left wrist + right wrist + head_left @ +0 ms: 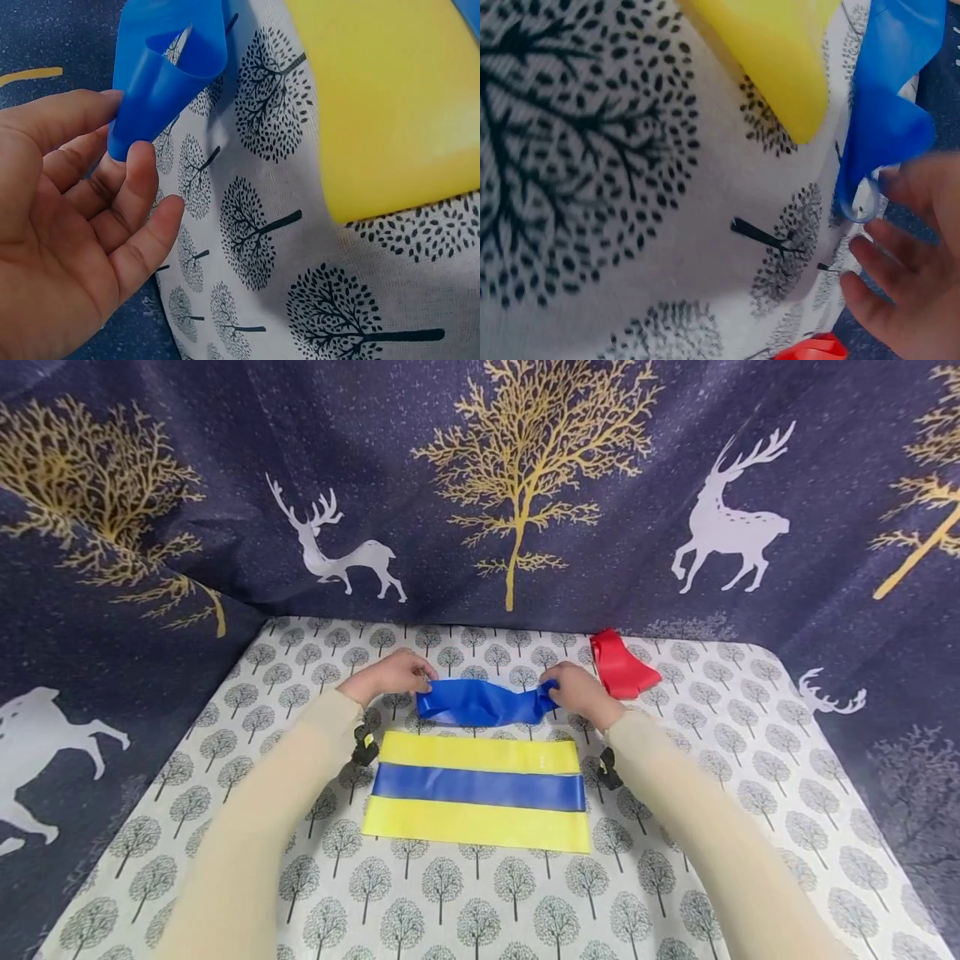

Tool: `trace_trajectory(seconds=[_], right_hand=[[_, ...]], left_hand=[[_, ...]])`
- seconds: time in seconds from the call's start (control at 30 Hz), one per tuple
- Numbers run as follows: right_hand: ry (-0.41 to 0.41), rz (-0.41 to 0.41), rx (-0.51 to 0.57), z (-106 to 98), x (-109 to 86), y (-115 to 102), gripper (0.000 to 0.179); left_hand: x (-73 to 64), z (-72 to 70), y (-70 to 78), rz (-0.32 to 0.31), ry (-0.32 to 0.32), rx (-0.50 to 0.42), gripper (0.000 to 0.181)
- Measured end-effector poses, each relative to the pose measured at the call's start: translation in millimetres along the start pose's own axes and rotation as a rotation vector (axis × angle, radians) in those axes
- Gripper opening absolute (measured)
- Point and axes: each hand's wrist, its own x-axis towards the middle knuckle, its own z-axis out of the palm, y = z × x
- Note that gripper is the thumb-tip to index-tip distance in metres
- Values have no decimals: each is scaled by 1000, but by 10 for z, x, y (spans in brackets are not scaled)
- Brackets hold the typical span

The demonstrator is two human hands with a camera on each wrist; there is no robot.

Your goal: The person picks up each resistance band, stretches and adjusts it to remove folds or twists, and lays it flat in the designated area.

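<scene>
A blue elastic loop band [480, 702] is stretched between both hands, just beyond the bands that lie flat on the table. My left hand [393, 674] pinches its left end between thumb and fingers. In the left wrist view the blue band [142, 97] forms an open fold beside the fingertips. The right end is bunched where my right hand [577, 689] pinches it. In the right wrist view, the blue band [889, 127] looks twisted at that end. Nearer me lie a yellow band [480, 752], a darker blue band [480, 787] and another yellow band [480, 827], side by side.
A folded red band [624, 668] lies beyond my right hand, near the table's back edge. The table has a white cloth [442, 922] printed with trees. Behind it hangs a dark blue curtain [450, 568] with deer and golden trees.
</scene>
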Motion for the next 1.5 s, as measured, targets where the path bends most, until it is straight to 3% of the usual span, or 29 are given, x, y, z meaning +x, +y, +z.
trace_trajectory(seconds=[0.07,0.17,0.3,0.43,0.53,0.63,0.73,0.93,1.03,1.13,1.37,1.5], right_hand=[[55,47,-1,-9,-6,28,31],[72,75,128,-36,-56,95,30],[-27,-36,257,-36,-125,169,45],[-39,-107,159,4,-135,149,58],[-45,-90,89,35,-111,94,58],[-94,-31,113,50,-84,59,52],[-89,12,130,49,-62,48,48],[-23,-21,92,50,-55,111,33],[-31,-24,73,28,-75,166,22],[-65,5,78,-29,-107,218,24],[-97,123,233,-236,-193,294,23],[-118,146,350,-284,-209,336,22]], left_hand=[[-2,-5,-14,-20,6,-15,29],[-10,-21,-45,-33,22,-26,30],[-25,-48,-76,-39,33,-19,30],[-37,-59,-77,-53,27,-28,31],[-38,-50,-68,-62,28,-48,30],[-26,-39,-66,-70,32,-63,29],[-11,-33,-74,-68,38,-52,29],[-41,-50,-107,-63,54,-25,30],[-64,-69,-136,-68,59,-29,28],[-69,-84,-177,-79,65,-39,26],[-95,-120,-195,-103,87,-50,24],[-115,-126,-160,-107,100,-64,23]])
